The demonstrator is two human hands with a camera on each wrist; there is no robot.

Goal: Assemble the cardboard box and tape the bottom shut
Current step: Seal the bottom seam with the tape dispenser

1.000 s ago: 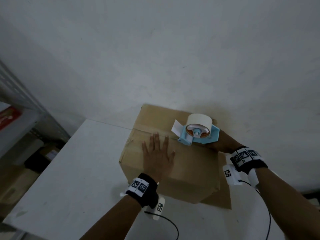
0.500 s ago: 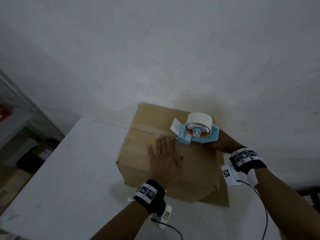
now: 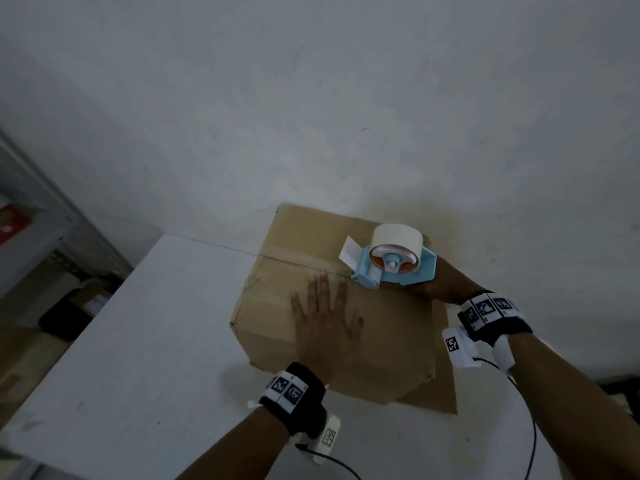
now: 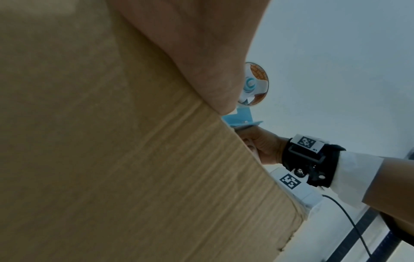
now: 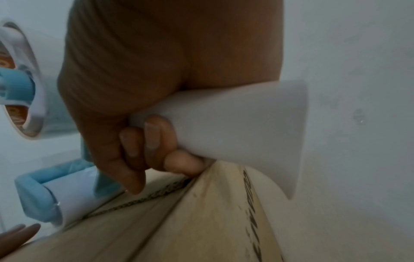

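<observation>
A brown cardboard box [image 3: 391, 323] stands on the white table [image 3: 145, 341] with its closed flaps facing up and clear tape along the centre seam. My left hand [image 3: 327, 327] lies flat on the near flap, fingers straight and spread. My right hand [image 3: 441, 284] grips the white handle [image 5: 235, 124] of a blue tape dispenser [image 3: 394, 263], whose roller end sits on the seam just past my left fingertips. A cream tape roll [image 3: 398, 235] is mounted on it. The box's ribbed side [image 4: 134, 159] fills the left wrist view.
A white wall [image 3: 311, 98] rises directly behind the box. A metal shelf unit [image 3: 38, 216] stands at the left beyond the table edge, with dark items on the floor below. A loose box flap [image 3: 443, 386] hangs down at the right side.
My left hand has slid right along the near flap, toward the dispenser. The dispenser and right hand have stayed at about the same spot on the seam.
</observation>
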